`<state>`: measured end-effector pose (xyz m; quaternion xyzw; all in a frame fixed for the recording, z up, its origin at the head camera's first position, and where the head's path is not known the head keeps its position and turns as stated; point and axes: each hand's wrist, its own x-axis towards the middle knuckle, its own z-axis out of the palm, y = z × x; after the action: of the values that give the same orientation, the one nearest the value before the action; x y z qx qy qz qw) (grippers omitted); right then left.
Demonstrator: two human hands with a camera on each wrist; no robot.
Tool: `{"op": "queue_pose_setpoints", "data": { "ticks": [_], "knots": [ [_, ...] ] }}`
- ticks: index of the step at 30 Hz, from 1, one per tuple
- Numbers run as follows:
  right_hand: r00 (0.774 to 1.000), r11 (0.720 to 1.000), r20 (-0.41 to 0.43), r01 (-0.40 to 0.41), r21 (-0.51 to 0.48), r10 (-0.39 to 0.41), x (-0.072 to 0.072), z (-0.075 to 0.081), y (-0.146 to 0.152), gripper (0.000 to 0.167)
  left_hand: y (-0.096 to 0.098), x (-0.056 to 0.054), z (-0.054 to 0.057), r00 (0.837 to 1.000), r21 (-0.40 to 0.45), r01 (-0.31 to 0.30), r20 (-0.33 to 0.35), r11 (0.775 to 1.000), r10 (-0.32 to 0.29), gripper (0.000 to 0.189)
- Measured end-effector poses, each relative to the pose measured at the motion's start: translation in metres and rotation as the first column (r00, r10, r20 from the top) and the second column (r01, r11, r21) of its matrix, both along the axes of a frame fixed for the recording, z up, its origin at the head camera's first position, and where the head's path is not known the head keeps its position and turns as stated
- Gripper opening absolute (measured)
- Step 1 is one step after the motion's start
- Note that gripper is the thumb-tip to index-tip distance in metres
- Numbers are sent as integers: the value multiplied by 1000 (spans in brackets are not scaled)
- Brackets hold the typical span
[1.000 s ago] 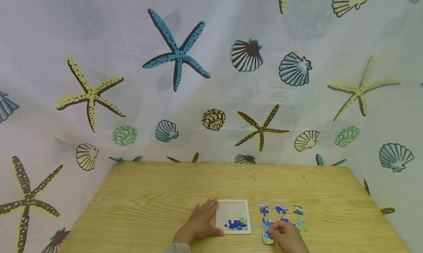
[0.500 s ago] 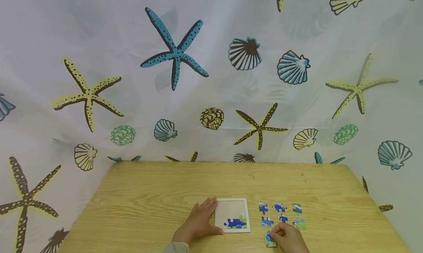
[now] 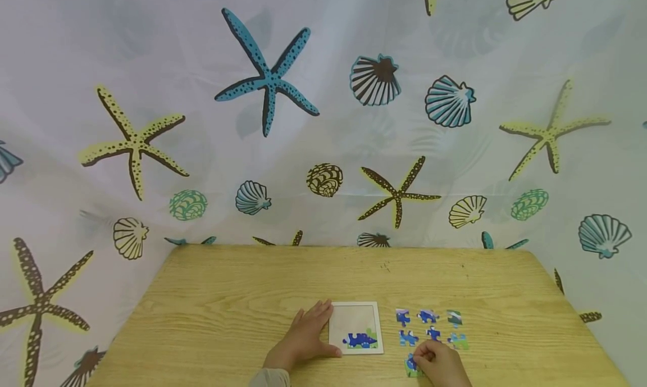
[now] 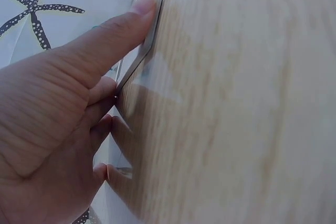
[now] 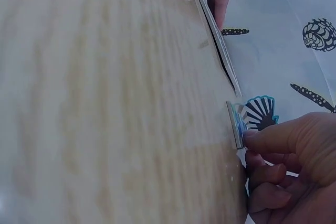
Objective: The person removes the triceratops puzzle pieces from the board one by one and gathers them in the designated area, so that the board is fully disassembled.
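My left hand (image 3: 306, 336) rests along the left side of a white-framed puzzle tray (image 3: 381, 325). Its fingers are spread toward the upper left corner, and the thumb (image 4: 139, 11) touches the near edge. Joined blue and green puzzle pieces (image 3: 360, 341) lie in the tray's lower right part. To the right, my right hand (image 3: 440, 362) has curled fingers and pinches a blue and green jigsaw puzzle piece (image 3: 411, 367) at its right side. That piece sits low on the table; the right wrist view shows the thumb (image 5: 252, 139) against it.
Several loose puzzle pieces lie in two rows beyond my right hand, among them a purple-blue piece (image 3: 402, 317), a dark green one (image 3: 454, 318) and a light blue-green one (image 3: 459, 341). The wooden table (image 3: 242, 286) meets a shell-patterned curtain (image 3: 323, 123) at the back.
My right hand has drawn its puzzle piece slightly right and nearer, apart from the piece above it. The left hand and tray hold their place.
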<state>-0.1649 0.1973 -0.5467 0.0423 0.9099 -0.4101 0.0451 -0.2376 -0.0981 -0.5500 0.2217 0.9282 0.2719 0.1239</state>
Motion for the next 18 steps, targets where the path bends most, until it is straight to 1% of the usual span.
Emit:
{"op": "queue_pose_setpoints", "data": {
  "ticks": [3,6,11,14,18],
  "knots": [
    [1000,1000,8,-4,1,4,-1,0,0,8,0,0,2,1000,-2,0,0,1000,0,102],
    [1000,1000,18,-7,9,6,-2,1,1,7,-1,0,1,1000,-5,3,-2,1000,-3,102],
    [1000,1000,-1,5,3,-5,-2,4,3,4,-1,0,-1,1000,-10,5,-3,1000,-5,102],
    [1000,1000,-25,4,-19,-5,-4,6,3,4,-1,0,0,1000,-11,1,-2,1000,-1,102],
    [999,997,-49,-21,-68,17,-9,6,-2,4,0,2,3,1000,-10,-3,-1,1000,3,101]
  ]
}}
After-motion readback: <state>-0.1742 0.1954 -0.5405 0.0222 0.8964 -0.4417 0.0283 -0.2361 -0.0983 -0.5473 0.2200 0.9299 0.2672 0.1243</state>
